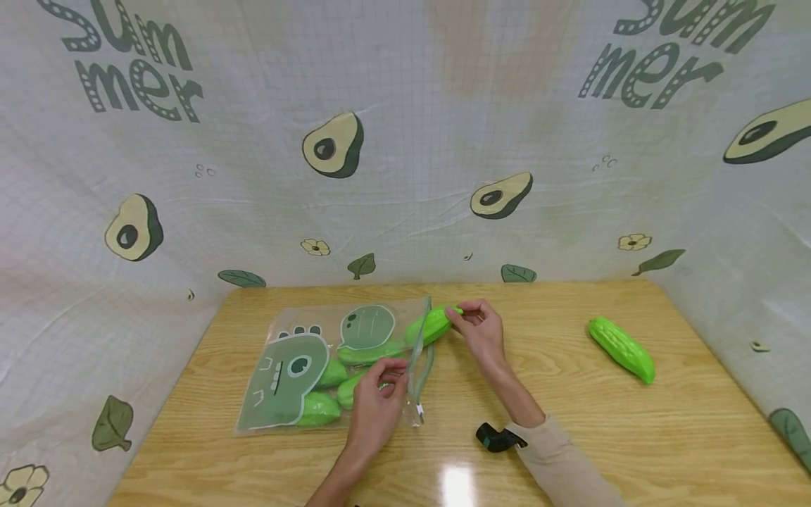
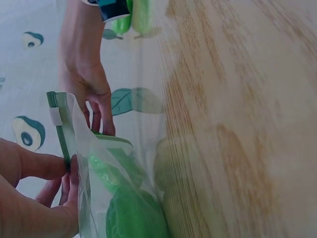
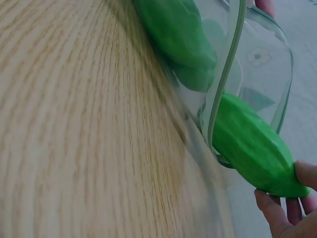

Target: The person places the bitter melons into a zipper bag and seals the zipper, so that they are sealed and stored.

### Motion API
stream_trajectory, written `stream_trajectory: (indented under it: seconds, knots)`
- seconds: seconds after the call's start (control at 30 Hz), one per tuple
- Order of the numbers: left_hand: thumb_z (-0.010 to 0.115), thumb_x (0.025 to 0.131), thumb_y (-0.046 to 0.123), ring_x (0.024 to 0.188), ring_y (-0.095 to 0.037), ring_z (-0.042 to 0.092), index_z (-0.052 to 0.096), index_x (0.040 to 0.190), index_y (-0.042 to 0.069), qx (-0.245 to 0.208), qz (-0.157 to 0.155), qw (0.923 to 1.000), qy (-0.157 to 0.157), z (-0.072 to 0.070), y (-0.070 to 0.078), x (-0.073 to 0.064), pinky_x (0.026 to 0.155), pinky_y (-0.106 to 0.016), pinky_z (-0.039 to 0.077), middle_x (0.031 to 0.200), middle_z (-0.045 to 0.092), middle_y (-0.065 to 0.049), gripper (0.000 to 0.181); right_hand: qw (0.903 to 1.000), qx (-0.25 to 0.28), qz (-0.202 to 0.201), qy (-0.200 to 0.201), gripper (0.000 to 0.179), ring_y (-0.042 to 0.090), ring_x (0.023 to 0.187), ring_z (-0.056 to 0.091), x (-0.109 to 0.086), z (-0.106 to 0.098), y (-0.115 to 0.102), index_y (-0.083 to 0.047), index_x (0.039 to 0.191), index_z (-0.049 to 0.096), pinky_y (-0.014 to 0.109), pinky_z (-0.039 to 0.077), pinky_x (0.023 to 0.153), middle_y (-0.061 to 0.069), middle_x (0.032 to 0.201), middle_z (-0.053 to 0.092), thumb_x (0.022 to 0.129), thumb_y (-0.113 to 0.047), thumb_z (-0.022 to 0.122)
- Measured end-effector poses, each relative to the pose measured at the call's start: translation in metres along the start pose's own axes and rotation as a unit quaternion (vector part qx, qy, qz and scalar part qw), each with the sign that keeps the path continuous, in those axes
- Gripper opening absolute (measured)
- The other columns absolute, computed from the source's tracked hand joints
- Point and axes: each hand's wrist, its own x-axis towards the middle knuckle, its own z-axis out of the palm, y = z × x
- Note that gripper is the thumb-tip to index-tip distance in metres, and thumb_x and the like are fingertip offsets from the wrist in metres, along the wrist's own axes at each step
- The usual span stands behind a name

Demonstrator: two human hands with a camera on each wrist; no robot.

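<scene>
A clear zip bag (image 1: 279, 324) printed with green dinosaurs lies flat on the table, several green bitter melons (image 1: 319, 408) inside it. My left hand (image 1: 379, 398) pinches the bag's edge near its mouth; the left wrist view shows thumb and fingers on the green zip strip (image 2: 60, 134). With thumb and fingertips my right hand (image 1: 483, 334) grips the stem end of another bitter melon (image 3: 255, 144). That melon's far end is inside the bag's open mouth, the near end outside. One more bitter melon (image 1: 622, 349) lies apart on the right.
A wooden table (image 1: 557, 394) carries everything. Behind and beside it hangs a pale cloth (image 1: 405, 141) printed with avocados and leaves. A black wrist device (image 1: 497, 438) sits at the right sleeve cuff.
</scene>
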Motion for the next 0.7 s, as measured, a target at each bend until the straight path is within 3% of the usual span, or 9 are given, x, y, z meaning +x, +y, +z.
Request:
stream_trajectory:
  seconds: [0.3,0.7]
  knots:
    - [0.065,0.093,-0.01,0.091,-0.025,0.069,0.07,0.109,-0.002,0.008,0.002,1.0,-0.002,0.0,0.0,0.0,0.079,-0.026,0.06,0.1,0.069,-0.014,0.019,0.9999,0.005,-0.001,-0.012,0.027,0.013,0.086,0.065,-0.003,0.004,0.004,0.009,0.11,0.056,0.03,0.06,0.085,0.013,0.105,0.058,0.091,0.003,0.074]
    - [0.066,0.092,-0.01,0.092,-0.026,0.068,0.07,0.109,-0.001,0.016,0.0,0.9999,-0.002,0.0,0.001,0.0,0.079,-0.027,0.06,0.1,0.069,-0.014,0.02,0.9995,-0.03,0.006,-0.003,0.029,0.012,0.091,0.065,-0.009,0.012,0.009,0.009,0.114,0.06,0.022,0.059,0.081,0.018,0.113,0.061,0.092,-0.003,0.076]
